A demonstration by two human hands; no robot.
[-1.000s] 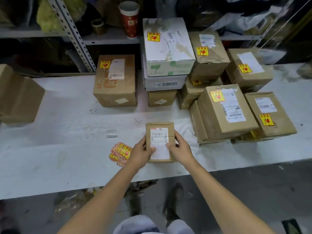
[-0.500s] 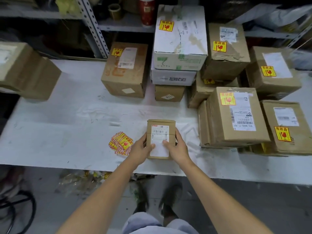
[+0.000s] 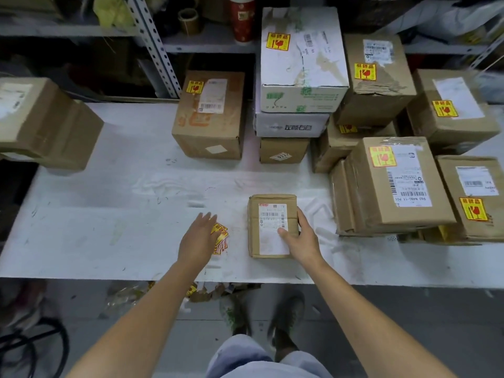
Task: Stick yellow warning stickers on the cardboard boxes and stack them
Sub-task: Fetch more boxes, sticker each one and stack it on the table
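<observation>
A small brown cardboard box (image 3: 270, 214) with a white shipping label lies flat on the white table (image 3: 109, 214) near its front edge. My right hand (image 3: 301, 240) grips the box's right side, thumb on the label. My left hand (image 3: 197, 240) is flat over a pile of yellow warning stickers (image 3: 221, 236) just left of the box, fingers straight, hiding most of the pile. Behind and to the right stand stickered boxes, among them a white box (image 3: 300, 58) on top of a stack and a brown one (image 3: 395, 184).
A brown box (image 3: 210, 115) with a sticker stands at the table's back centre. Another brown box (image 3: 46, 124) sits at the left edge. A metal shelf (image 3: 152, 47) with a red cup (image 3: 242, 20) runs behind. Scraps and my shoes (image 3: 286, 315) are on the floor.
My left hand has let go of the small box and moved left onto the sticker pile. My right hand keeps its hold on the box.
</observation>
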